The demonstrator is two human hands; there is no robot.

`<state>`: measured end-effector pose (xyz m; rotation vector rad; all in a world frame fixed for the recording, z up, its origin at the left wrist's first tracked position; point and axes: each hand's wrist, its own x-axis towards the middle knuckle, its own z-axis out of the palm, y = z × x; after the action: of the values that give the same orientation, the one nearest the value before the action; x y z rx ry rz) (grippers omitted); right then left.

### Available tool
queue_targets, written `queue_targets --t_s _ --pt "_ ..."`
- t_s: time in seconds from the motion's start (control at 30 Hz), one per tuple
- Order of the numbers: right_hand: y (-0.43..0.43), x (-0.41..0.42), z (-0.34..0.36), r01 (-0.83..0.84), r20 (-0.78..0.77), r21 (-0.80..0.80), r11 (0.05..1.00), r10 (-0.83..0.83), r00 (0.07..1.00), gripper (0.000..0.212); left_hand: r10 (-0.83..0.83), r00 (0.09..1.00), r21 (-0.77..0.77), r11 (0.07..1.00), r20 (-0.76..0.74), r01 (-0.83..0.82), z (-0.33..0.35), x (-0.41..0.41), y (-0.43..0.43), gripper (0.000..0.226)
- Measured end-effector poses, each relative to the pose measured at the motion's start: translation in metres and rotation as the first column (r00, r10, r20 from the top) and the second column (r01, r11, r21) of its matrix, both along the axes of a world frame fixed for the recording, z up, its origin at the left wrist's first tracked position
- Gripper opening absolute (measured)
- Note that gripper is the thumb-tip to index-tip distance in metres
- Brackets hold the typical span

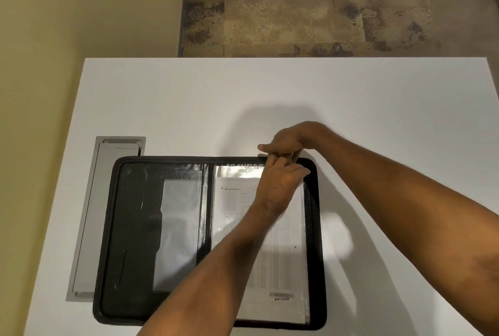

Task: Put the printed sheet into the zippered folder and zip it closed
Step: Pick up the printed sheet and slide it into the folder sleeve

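Note:
A black zippered folder (129, 227) lies open flat on the white table (189, 98). The printed sheet (283, 263) sits in a clear plastic sleeve on the folder's right half, with a grey "ENTERED" stamp near its bottom. My left hand (278, 184) rests over the sheet's top right part, its fingers pinching at the sleeve's top edge. My right hand (289, 141) reaches in from the right and pinches the same top edge at the folder's far rim. The exact grip is hidden by the overlapping fingers.
A grey cable hatch (89, 214) is set into the table left of the folder, partly under its edge. A yellow wall stands on the left. Brown patterned carpet (297, 17) lies beyond the table's far edge.

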<state>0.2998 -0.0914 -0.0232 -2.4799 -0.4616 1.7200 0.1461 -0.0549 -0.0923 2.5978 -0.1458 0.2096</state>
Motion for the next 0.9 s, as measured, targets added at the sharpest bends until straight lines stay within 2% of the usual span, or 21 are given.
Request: queue_targets --t_s 0.07,0.17,0.23,0.3,0.4,0.57,0.67,0.73,0.8,0.9 --pt "-0.007 0.002 0.003 -0.006 0.014 0.030 1.000 0.006 1.000 0.035 -0.025 1.000 -0.030 0.999 -0.003 0.024 0.008 0.000 0.006 0.018" --pt "-0.037 -0.003 -0.001 0.075 -0.104 0.125 0.989 -0.062 0.993 0.021 -0.044 0.999 -0.008 0.999 0.012 0.044 0.015 -0.012 0.023 0.021" --pt "-0.052 -0.011 -0.003 0.028 -0.111 0.235 0.972 -0.001 0.994 0.026 -0.001 1.000 0.014 1.000 0.030 0.000 0.013 -0.026 0.040 0.018" --pt "-0.062 -0.021 -0.006 -0.046 0.010 0.315 0.948 0.045 0.999 0.018 0.052 0.998 0.016 0.998 0.031 -0.052 0.012 -0.041 0.058 0.018" --pt "-0.073 -0.033 -0.017 -0.152 0.261 0.341 0.928 0.062 0.963 0.004 0.105 0.994 0.009 0.994 0.014 -0.106 0.009 -0.061 0.081 0.013" --pt "-0.081 -0.056 -0.025 -0.105 0.437 0.298 0.949 -0.037 0.899 0.019 0.198 0.979 -0.009 0.980 -0.040 -0.198 0.013 -0.089 0.096 0.008" --pt "-0.079 -0.070 -0.025 -0.064 0.527 0.269 0.961 -0.091 0.845 0.026 0.253 0.964 -0.031 0.966 -0.086 -0.257 0.013 -0.109 0.098 0.014" --pt "-0.078 -0.080 -0.027 -0.067 0.586 0.274 0.959 -0.111 0.803 0.022 0.179 0.970 -0.009 0.983 -0.167 -0.183 0.008 -0.120 0.096 0.030" --pt "-0.079 -0.091 -0.032 -0.057 0.629 0.276 0.959 -0.136 0.765 0.017 0.074 0.953 0.118 0.992 -0.294 -0.040 0.003 -0.127 0.090 0.051" --pt "-0.082 -0.108 -0.038 -0.037 0.695 0.269 0.962 -0.168 0.699 0.014 0.053 0.899 0.259 0.963 -0.434 0.068 -0.006 -0.133 0.080 0.063"
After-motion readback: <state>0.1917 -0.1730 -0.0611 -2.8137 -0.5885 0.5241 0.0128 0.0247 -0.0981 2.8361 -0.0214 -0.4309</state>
